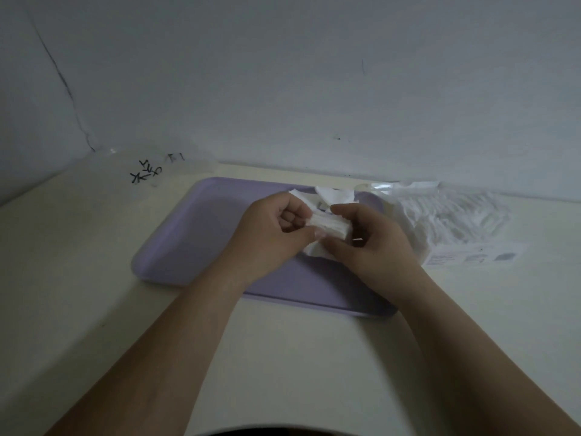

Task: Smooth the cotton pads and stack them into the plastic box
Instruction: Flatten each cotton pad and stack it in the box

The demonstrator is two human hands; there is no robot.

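Both hands, left hand [276,228] and right hand [367,237], I see pinching a small white cotton pad stack [330,226] over the lilac plastic tray [188,234], near its far right

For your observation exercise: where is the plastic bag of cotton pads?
The bag lies on the table, right of the purple tray, against the wall.
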